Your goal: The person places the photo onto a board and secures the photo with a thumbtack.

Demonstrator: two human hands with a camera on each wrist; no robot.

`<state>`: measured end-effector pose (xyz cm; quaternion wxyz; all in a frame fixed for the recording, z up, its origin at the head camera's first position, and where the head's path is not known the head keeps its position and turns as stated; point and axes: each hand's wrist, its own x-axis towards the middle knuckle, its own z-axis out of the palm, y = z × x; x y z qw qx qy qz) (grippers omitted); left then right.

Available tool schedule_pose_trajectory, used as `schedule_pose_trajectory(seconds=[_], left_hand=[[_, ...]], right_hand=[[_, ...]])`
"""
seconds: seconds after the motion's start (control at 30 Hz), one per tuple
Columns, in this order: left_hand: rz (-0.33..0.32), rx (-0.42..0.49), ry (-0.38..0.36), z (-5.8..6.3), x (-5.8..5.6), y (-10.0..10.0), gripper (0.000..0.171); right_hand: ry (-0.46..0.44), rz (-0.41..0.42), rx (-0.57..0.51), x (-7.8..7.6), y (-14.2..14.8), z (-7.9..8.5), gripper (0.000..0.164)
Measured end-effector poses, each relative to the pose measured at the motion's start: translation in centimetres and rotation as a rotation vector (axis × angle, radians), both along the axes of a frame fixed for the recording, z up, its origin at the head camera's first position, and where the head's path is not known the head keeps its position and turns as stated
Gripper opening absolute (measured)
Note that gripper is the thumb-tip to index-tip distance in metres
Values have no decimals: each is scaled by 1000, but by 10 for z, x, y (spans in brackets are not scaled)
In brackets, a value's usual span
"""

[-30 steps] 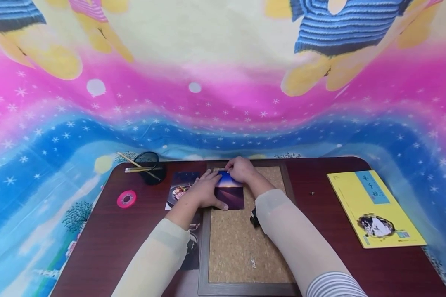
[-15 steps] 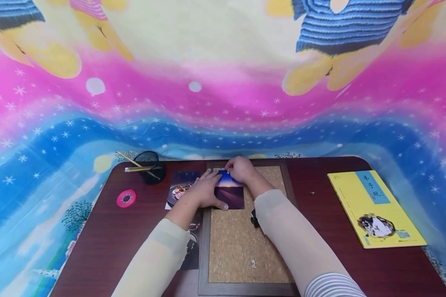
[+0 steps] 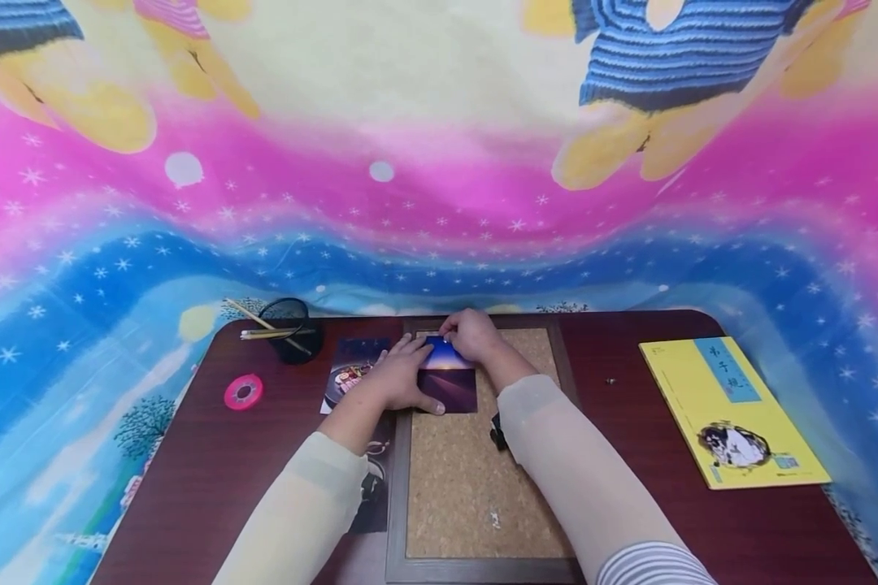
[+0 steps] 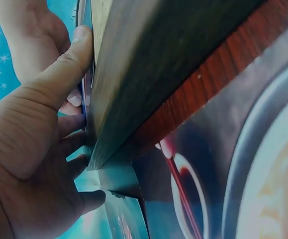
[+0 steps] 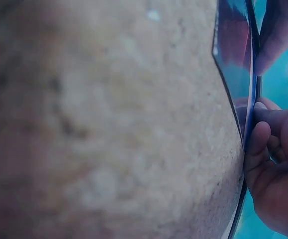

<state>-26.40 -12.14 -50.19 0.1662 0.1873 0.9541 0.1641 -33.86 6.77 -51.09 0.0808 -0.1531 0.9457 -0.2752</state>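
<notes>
A photo [image 3: 448, 392] with a blue top and dark purple lower half lies on the upper left of a framed cork board [image 3: 475, 471]. My left hand [image 3: 402, 375] presses the photo's left side, fingers spread, the thumb near its lower edge. At the photo's top edge my right hand [image 3: 475, 335] has its fingertips together, pinching what looks like a tiny pale push pin [image 3: 445, 340]; the fingers mostly hide it. In the right wrist view, curled fingers [image 5: 259, 137] sit against the photo's face. The left wrist view shows my left thumb [image 4: 69, 64] lying along the photo.
Several small clear pins [image 3: 494, 518] lie low on the cork. Food photos [image 3: 353, 374] lie left of the frame. Further left are a black mesh pen cup [image 3: 293, 345] with pencils and a pink tape roll [image 3: 244, 392]. A yellow book [image 3: 732, 413] lies right, near a tiny object [image 3: 610, 380].
Both hands stay at the same spots on the photo. The whole head view has shifted slightly; nothing else has visibly moved.
</notes>
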Motion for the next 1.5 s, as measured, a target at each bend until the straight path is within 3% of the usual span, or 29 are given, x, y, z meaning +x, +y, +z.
schedule_pose_trajectory(seconds=[0.37, 0.57, 0.87, 1.5], left_hand=[[-34, 69, 17, -2, 2, -10, 112], [-63, 105, 15, -2, 3, -15, 108], [-40, 133, 42, 1, 6, -25, 99], [-1, 108, 152, 10, 11, -68, 99]], right_hand=[[-38, 22, 20, 4, 0, 4, 22], [-47, 75, -69, 6, 15, 2, 23], [-99, 63, -150, 9, 48, 7, 24], [18, 64, -142, 35, 111, 20, 27]])
